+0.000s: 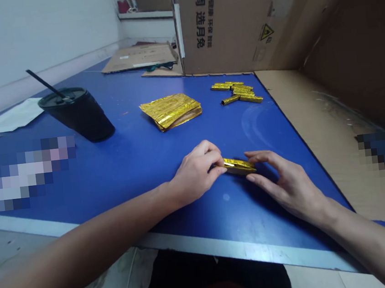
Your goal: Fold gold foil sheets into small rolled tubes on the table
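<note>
A folded strip of gold foil paper (239,165) lies low over the blue table, its layers slightly parted along the top. My left hand (200,168) pinches its left end between thumb and fingers. Around its right end, my right hand (278,176) is spread, thumb below and fingers above, with a gap between them. Whether those fingertips touch the paper is hard to tell. Beyond my hands sits a stack of flat gold foil sheets (171,109). Several narrow folded gold pieces (242,91) lie in a loose pile at the back right.
A dark cup with a straw (79,114) stands at the left on the blue table (129,169). White paper (10,116) lies behind it. Flat cardboard (140,57) rests at the back, and a large cardboard panel (228,25) rises behind the folded pieces. Cardboard also borders the right side.
</note>
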Demonstrator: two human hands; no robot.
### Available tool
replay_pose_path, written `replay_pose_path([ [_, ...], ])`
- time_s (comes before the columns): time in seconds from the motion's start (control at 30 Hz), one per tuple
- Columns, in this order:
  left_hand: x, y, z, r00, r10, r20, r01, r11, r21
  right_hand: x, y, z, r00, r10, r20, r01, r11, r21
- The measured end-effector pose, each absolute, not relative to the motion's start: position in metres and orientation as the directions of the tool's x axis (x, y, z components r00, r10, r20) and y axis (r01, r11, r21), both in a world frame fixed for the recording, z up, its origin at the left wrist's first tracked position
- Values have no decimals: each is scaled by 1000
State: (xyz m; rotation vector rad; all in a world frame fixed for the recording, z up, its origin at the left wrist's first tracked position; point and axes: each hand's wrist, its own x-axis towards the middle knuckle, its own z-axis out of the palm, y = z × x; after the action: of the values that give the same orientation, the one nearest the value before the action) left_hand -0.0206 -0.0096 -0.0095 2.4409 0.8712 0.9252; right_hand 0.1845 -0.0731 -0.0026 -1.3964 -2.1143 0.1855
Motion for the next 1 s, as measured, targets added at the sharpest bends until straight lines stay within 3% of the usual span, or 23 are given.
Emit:
replay_pose_path([
  [0.17, -19, -15, -10, 571, 622, 536, 346, -774, 530, 185, -71, -2, -259, 895, 364, 702, 433, -565],
  [0.27, -19, -13, -8, 509, 694, 509, 301, -697, 650, 185, -71, -1, -235, 880, 412, 673, 453, -585],
  [0.37, -18, -9, -7, 429, 839, 336, 253, -468, 847, 185, -72, -1, -243, 855, 458, 650, 494, -578],
  [0.47, -17, -6, -5, 490, 863, 123, 218, -258, 941, 185, -74, -1, -259, 842, 473, 638, 517, -571],
  [0.67, -15, -6, 4, 564, 823, -74, 294, -117, 949, 185, -74, 0, -233, 853, 466, 608, 502, -615],
  [1.0, -12, -15, 7, 541, 832, -121, 238, -13, 971, 184, -70, -2, -45, 939, 342, 464, 323, -825],
])
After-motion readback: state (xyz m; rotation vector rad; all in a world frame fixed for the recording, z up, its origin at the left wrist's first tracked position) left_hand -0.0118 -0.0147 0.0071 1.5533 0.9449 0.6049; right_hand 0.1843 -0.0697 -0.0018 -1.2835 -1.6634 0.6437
